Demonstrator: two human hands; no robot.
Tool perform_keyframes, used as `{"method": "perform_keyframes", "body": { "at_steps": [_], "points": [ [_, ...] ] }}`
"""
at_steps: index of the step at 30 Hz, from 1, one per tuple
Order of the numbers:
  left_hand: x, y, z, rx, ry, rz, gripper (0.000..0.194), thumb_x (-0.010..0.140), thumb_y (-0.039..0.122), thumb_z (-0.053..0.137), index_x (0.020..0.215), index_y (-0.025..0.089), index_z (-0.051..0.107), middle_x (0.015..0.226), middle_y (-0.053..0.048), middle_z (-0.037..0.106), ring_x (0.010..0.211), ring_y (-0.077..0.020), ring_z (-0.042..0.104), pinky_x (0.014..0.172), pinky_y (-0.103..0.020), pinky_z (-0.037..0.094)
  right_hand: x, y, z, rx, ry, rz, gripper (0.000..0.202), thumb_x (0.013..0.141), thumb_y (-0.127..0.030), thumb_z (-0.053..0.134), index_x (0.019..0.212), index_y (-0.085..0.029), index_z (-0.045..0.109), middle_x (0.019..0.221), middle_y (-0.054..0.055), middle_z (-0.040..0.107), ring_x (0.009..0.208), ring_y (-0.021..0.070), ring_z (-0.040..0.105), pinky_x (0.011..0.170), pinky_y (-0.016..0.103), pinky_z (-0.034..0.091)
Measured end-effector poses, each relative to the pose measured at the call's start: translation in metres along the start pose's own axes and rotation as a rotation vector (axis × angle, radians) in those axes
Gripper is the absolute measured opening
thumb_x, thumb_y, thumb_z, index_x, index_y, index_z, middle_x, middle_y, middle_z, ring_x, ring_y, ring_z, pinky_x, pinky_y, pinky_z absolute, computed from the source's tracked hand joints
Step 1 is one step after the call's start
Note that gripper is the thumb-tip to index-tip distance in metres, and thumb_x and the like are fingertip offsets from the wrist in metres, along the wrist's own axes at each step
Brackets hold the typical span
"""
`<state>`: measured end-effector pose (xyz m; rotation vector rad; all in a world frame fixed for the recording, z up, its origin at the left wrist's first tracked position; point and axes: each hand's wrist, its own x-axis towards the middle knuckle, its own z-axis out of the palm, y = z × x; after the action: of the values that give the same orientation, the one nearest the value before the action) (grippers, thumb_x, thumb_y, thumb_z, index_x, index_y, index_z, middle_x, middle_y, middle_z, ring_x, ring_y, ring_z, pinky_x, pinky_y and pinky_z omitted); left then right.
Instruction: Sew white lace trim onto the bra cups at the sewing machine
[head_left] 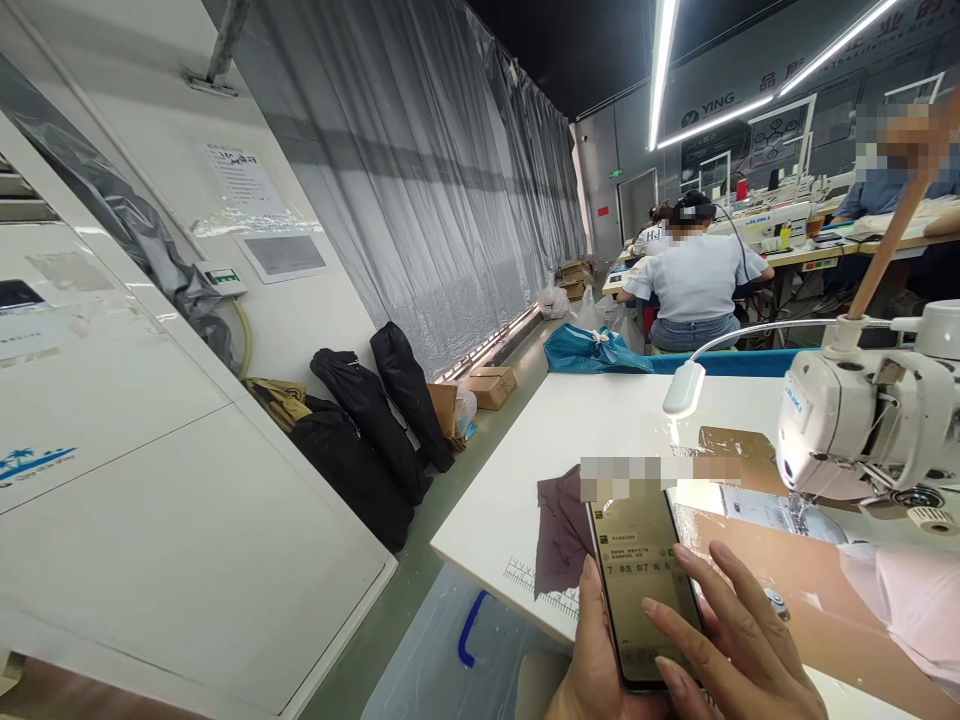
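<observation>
A smartphone (641,590) with text on its lit screen lies in my left hand (596,660), whose thumb runs along the phone's left edge. Over the lower right of the screen, my right hand (742,640) has its fingers spread, with fingertips at or just above the glass; contact cannot be made out. A dark purple cloth (559,530) lies on the white table (510,470) just left of the phone. To the right stands a white sewing machine (832,410), its needle area over a metal plate. Pale pink fabric (907,600) lies at the right edge.
A small lamp (684,388) on a bent stalk hangs over the table. A blue bag (596,350) sits beyond the far edge. Further off, a person (690,275) in a white top sits facing away. Black wrapped rolls (367,420) and cardboard boxes (489,387) stand at the left.
</observation>
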<state>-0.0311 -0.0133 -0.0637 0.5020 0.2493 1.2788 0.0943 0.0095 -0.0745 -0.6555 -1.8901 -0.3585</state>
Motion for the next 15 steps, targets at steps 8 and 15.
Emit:
{"method": "perform_keyframes", "body": {
  "at_steps": [8, 15],
  "points": [
    [-0.0006, 0.0016, 0.0064, -0.011, -0.043, 0.008, 0.066, 0.088, 0.063, 0.044, 0.129, 0.014, 0.059, 0.134, -0.012, 0.058, 0.128, -0.0288, 0.049, 0.114, -0.038, 0.026, -0.0036, -0.0006, -0.0006, 0.023, -0.013, -0.007, 0.021, 0.092, -0.029, 0.05, 0.099, -0.018, 0.067, 0.138, 0.019, 0.046, 0.136, 0.0398, 0.033, 0.082, 0.047, 0.049],
    [-0.0002, 0.0007, 0.0003, -0.005, -0.022, 0.0, 0.069, 0.088, 0.065, 0.042, 0.132, 0.014, 0.056, 0.137, -0.012, 0.055, 0.132, -0.0298, 0.044, 0.114, -0.039, 0.026, 0.0054, -0.0022, -0.0045, 0.063, -0.017, -0.034, 0.02, 0.092, -0.026, 0.049, 0.095, -0.017, 0.067, 0.142, 0.018, 0.043, 0.139, 0.037, 0.028, 0.101, 0.042, 0.033]
  ]
}}
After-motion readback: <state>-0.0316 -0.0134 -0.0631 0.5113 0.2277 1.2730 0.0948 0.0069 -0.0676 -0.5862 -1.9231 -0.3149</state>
